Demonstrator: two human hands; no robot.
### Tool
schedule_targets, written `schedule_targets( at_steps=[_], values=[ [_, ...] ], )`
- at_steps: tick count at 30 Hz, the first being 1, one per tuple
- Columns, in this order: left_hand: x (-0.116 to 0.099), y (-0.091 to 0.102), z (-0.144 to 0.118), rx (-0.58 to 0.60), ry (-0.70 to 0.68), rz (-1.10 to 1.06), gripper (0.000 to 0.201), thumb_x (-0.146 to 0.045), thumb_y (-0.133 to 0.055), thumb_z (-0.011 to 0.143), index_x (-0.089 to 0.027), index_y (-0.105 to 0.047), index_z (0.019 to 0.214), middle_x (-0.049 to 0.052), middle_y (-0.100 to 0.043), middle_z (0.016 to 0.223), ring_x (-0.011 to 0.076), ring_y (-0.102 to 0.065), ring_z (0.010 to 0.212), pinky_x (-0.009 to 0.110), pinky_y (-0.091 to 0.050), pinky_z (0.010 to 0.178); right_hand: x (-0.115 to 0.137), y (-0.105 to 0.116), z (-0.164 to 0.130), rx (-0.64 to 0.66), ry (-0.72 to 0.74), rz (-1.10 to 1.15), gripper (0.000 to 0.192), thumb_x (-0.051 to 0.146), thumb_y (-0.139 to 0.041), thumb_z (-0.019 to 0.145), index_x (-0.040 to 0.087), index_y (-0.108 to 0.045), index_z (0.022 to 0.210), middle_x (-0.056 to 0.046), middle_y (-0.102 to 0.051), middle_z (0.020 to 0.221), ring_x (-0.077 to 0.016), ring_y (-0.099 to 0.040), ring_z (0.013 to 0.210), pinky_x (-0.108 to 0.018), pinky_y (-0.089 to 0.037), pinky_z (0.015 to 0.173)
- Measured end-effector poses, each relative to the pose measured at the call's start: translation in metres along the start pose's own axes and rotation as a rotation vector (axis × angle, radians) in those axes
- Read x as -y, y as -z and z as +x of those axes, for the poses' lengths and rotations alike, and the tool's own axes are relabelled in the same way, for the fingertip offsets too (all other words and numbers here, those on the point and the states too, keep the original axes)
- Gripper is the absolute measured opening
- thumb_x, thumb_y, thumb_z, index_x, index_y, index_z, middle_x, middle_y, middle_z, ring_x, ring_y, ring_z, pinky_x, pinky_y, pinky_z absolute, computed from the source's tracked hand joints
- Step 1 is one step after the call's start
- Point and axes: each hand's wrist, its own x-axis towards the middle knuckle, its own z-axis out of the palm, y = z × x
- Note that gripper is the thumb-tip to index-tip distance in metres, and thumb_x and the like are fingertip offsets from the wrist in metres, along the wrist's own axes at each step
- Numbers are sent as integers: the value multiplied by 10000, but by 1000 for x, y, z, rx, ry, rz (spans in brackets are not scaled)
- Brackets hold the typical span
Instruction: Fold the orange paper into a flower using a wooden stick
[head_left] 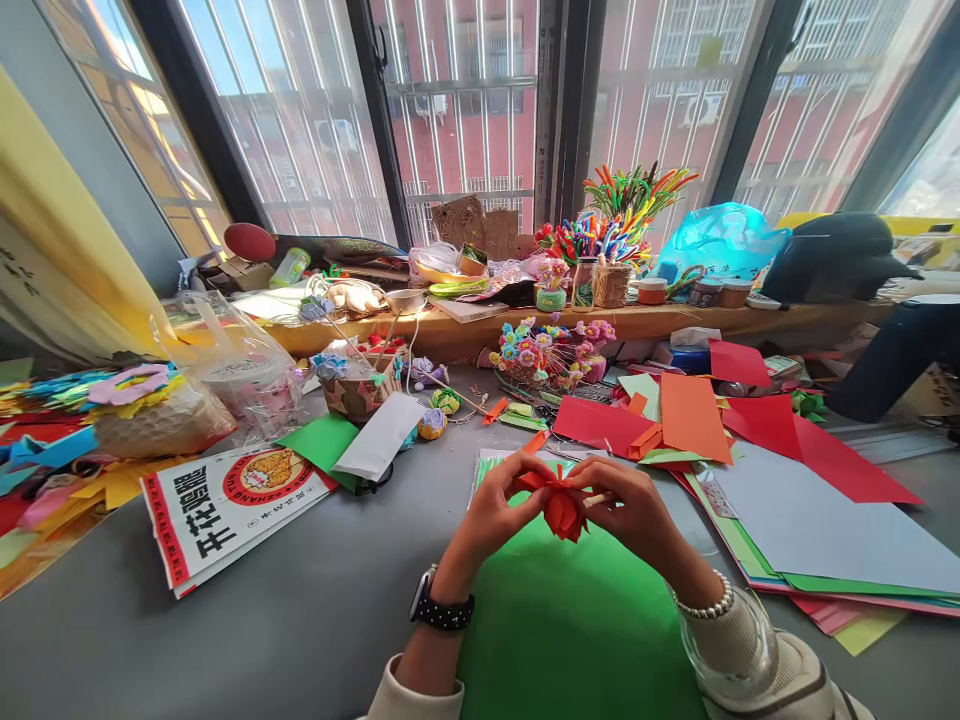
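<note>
A red paper flower (pixel 564 514) is held between my two hands, its petals pointing down towards me. On its left side, the fingers of my left hand (pixel 506 505) pinch the flower's upper edge. From the right, my right hand (pixel 626 505) grips it with thumb and fingertips. Below both hands lies a large green sheet (pixel 570 620), with a paler patterned strip along its far edge. My fingers partly hide the flower's base.
Stacked coloured paper (pixel 847 535) spreads to the right, with orange cards (pixel 694 415) above it. A printed paper bag (pixel 232 505) lies left. Behind stand a flower basket (pixel 356 390), small crocheted flowers (pixel 532 355) and pipe cleaners (pixel 600 240) on the sill.
</note>
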Motion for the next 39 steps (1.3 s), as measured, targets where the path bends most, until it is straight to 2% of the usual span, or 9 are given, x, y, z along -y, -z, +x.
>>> schedule_targets(
  at_steps=[5, 11, 14, 21, 25, 32, 39],
  values=[
    [0, 3, 0, 42, 21, 65, 123, -220, -558, 742, -135, -552, 831, 41, -590, 819, 139, -581, 778, 264, -473, 739, -1, -1, 0, 31, -42, 3, 65, 210, -543, 747, 167, -561, 702, -19, -583, 642, -91, -479, 502, -178, -334, 400],
    [3, 7, 1, 78, 5, 208, 110, -220, -563, 736, -146, -565, 817, 31, -621, 790, 138, -601, 736, 256, -489, 701, -7, 3, -2, 169, -132, 16, 141, 290, -559, 768, 156, -588, 735, 17, -533, 561, -70, -406, 448, -185, -317, 423],
    [2, 6, 1, 74, 2, 212, 126, -247, -561, 744, -137, -571, 804, 43, -626, 791, 143, -604, 740, 261, -490, 708, -7, 8, 0, 227, -151, 72, 203, 342, -567, 759, 144, -612, 775, 24, -515, 543, -53, -348, 413, -183, -279, 398],
    [2, 6, 2, 67, 38, 164, 148, -262, -577, 735, -123, -574, 787, 58, -630, 774, 151, -607, 727, 269, -493, 699, -8, 12, 3, 297, -205, 163, 132, 233, -549, 754, 133, -615, 809, -7, -571, 649, -51, -405, 443, -170, -301, 409],
    [4, 6, 2, 76, 40, 152, 149, -263, -583, 731, -128, -576, 792, 57, -629, 788, 153, -603, 750, 269, -486, 714, -7, 13, 3, 297, -173, 108, 104, 134, -531, 737, 146, -623, 786, 12, -560, 612, -58, -405, 471, -174, -305, 444],
    [11, 6, 4, 59, 117, 129, 113, -218, -587, 714, -133, -557, 782, 35, -621, 758, 142, -598, 715, 260, -479, 675, -8, 8, 3, 285, -209, 54, 67, 171, -577, 720, 144, -611, 771, 26, -530, 593, -60, -365, 476, -178, -293, 452],
    [13, 8, 7, 54, 160, 137, 112, -210, -593, 703, -132, -575, 781, 33, -622, 772, 133, -584, 705, 238, -468, 646, -12, 2, 3, 272, -254, -21, 149, 82, -536, 685, 159, -612, 787, 44, -493, 564, -65, -351, 474, -177, -285, 452]
  ],
)
